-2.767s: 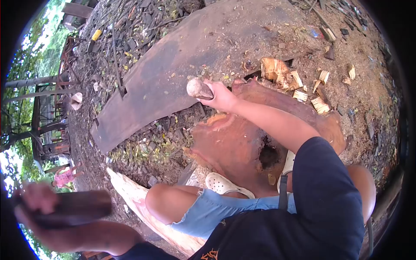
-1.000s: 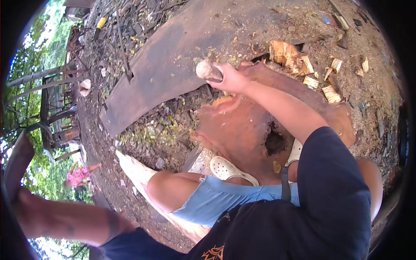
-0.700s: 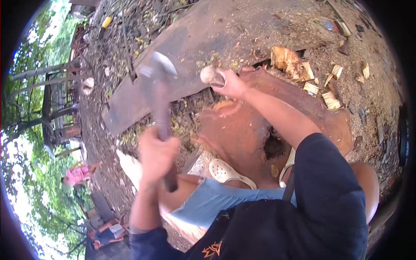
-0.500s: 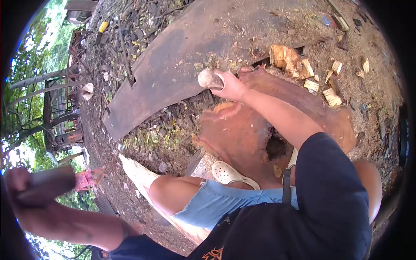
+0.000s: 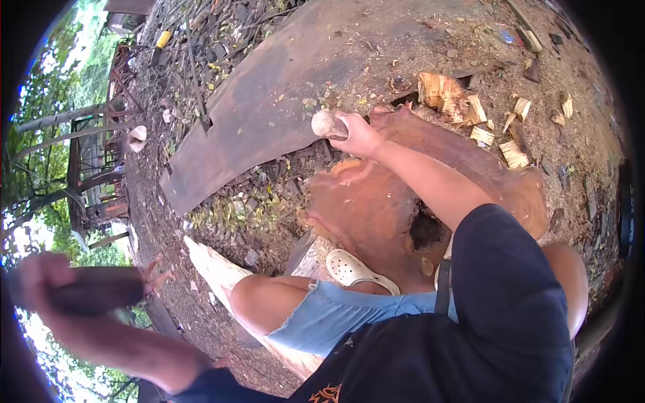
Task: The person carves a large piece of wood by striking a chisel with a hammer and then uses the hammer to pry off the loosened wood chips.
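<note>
My right hand (image 5: 359, 136) is closed around a short, stick-like piece of wood (image 5: 325, 125), its pale rounded end turned up at me. The hand is over the far edge of a broad reddish-brown wood slab (image 5: 356, 208), which lies before my feet and has a dark hollow in it. On the left, my raised left hand (image 5: 44, 279) grips a dark, thick tool (image 5: 97, 289). Motion smears that tool, so I cannot tell its exact kind. My knees are spread, and one cream clog (image 5: 356, 270) rests beside the slab.
Beyond the slab lies a flat brown sheet (image 5: 235, 134). Split wood chunks (image 5: 440, 93) and chips (image 5: 514, 153) are scattered at upper right. A yellow-and-black object (image 5: 161, 43) is at upper left. A pale log (image 5: 213, 265) runs under my left leg. Part of a person (image 5: 158, 277) shows behind the tool.
My left hand and the dark tool have shifted slightly right, the tool now over the person in pink. My right hand holds the wood in nearly the same place.
</note>
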Demonstrator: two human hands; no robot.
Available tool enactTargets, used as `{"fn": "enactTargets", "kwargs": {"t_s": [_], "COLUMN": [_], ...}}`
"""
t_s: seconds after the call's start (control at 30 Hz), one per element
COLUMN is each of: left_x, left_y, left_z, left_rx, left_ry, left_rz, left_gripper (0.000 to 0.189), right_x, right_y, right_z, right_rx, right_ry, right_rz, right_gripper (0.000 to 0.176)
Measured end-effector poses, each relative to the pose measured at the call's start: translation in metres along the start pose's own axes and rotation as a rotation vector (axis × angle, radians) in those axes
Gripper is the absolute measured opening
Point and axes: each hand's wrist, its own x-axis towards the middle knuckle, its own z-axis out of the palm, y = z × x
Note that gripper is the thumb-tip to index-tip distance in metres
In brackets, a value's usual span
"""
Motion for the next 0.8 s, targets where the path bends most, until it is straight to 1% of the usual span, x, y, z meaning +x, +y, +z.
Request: {"fn": "enactTargets", "kwargs": {"t_s": [0.03, 0.07, 0.1, 0.13, 0.17, 0.2, 0.23, 0.27, 0.3, 0.37, 0.4, 0.47, 0.5, 0.53, 0.6, 0.63, 0.67, 0.7, 0.73, 0.77, 0.8], "left_x": [0.017, 0.019, 0.003, -0.026, -0.079, -0.13, -0.179, -0.209, -0.216, -0.176, -0.157, -0.101, -0.073, -0.037, 0.042, 0.05, 0.028, -0.011, -0.066, -0.133, -0.188], "left_y": [0.009, 0.01, 0.002, -0.015, -0.046, -0.077, -0.104, -0.11, -0.107, -0.099, -0.084, -0.066, -0.054, -0.043, -0.009, 0.0, -0.012, -0.029, -0.057, -0.092, -0.116], "left_z": [-0.006, 0.008, 0.037, 0.072, 0.114, 0.154, 0.192, 0.214, 0.216, 0.207, 0.174, 0.114, 0.075, 0.038, -0.024, -0.003, 0.026, 0.074, 0.12, 0.166, 0.204], "left_rx": [-0.066, -0.046, 0.035, 0.192, 0.454, 0.534, 0.527, 0.365, 0.182, 0.426, 0.582, 0.848, 0.893, 0.667, 0.209, 0.1, 0.137, 0.274, 0.537, 0.643, 0.591], "left_ry": [0.111, 0.187, 0.244, 0.234, 0.142, -0.041, -0.297, -0.467, -0.458, -0.417, -0.391, -0.345, -0.195, -0.098, 0.037, 0.124, 0.174, 0.201, 0.124, -0.08, -0.372], "left_rz": [0.084, 0.143, 0.175, 0.165, 0.144, -0.019, -0.296, -0.575, -0.72, -0.626, -0.625, -0.565, -0.091, -0.032, 0.135, 0.202, 0.213, 0.202, 0.187, 0.02, -0.323], "left_gripper": [0.022, 0.023, 0.025, 0.026, 0.027, 0.029, 0.031, 0.032, 0.034, 0.03, 0.029, 0.03, 0.028, 0.025, 0.025, 0.024, 0.024, 0.024, 0.025, 0.027, 0.029], "right_x": [0.003, 0.002, 0.002, -0.001, 0.001, 0.004, 0.005, 0.004, -0.004, -0.002, 0.0, 0.001, -0.003, -0.002, 0.002, 0.0, 0.001, -0.003, -0.003, -0.001, 0.0], "right_y": [0.005, 0.01, 0.008, 0.004, 0.004, 0.005, 0.006, 0.005, 0.0, -0.004, -0.001, 0.003, 0.004, 0.009, 0.009, 0.005, 0.0, 0.003, 0.005, 0.005, 0.007], "right_z": [0.001, 0.005, 0.003, 0.003, -0.001, -0.001, 0.0, 0.0, 0.001, -0.008, -0.005, -0.003, 0.0, 0.004, 0.005, 0.001, -0.005, 0.0, 0.001, 0.0, 0.001], "right_rx": [0.032, 0.07, 0.113, 0.091, 0.059, 0.065, 0.072, 0.071, 0.046, -0.014, 0.064, 0.023, 0.006, -0.016, 0.004, 0.015, 0.087, 0.079, 0.066, 0.052, 0.059], "right_ry": [-0.012, -0.033, -0.063, -0.065, -0.054, -0.059, -0.064, -0.072, -0.089, -0.04, -0.074, -0.016, 0.004, 0.01, -0.018, -0.034, -0.126, -0.105, -0.071, -0.031, -0.052], "right_rz": [0.011, 0.03, 0.011, 0.007, -0.008, -0.006, -0.002, 0.003, 0.026, 0.073, 0.138, 0.093, 0.078, 0.045, 0.054, 0.071, 0.166, 0.142, 0.106, 0.07, 0.055], "right_gripper": [0.06, 0.06, 0.059, 0.058, 0.057, 0.056, 0.055, 0.055, 0.054, 0.054, 0.055, 0.055, 0.056, 0.056, 0.056, 0.055, 0.052, 0.05, 0.049, 0.047, 0.045]}}
